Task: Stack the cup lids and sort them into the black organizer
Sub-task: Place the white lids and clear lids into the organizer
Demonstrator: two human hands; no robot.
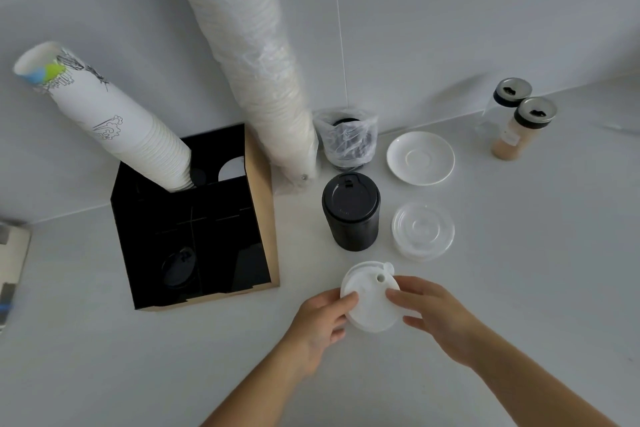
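A small stack of white cup lids point(371, 298) with a sip hole is held between both hands just above the counter. My left hand point(320, 326) grips its left edge and my right hand point(433, 314) grips its right edge. A tall stack of black lids point(350, 210) stands behind them. To its right lies a low stack of clear lids point(423, 230). The black organizer point(256, 204) stands at the left, with a black lid point(178, 269) in its front left compartment and a white lid point(231, 168) in a rear one.
A column of paper cups point(114, 121) leans out of the organizer's rear. A long bagged sleeve of cups point(256, 55) leans on the wall. A bagged black stack point(348, 142), a white saucer point(420, 158) and two shaker jars point(519, 125) stand behind.
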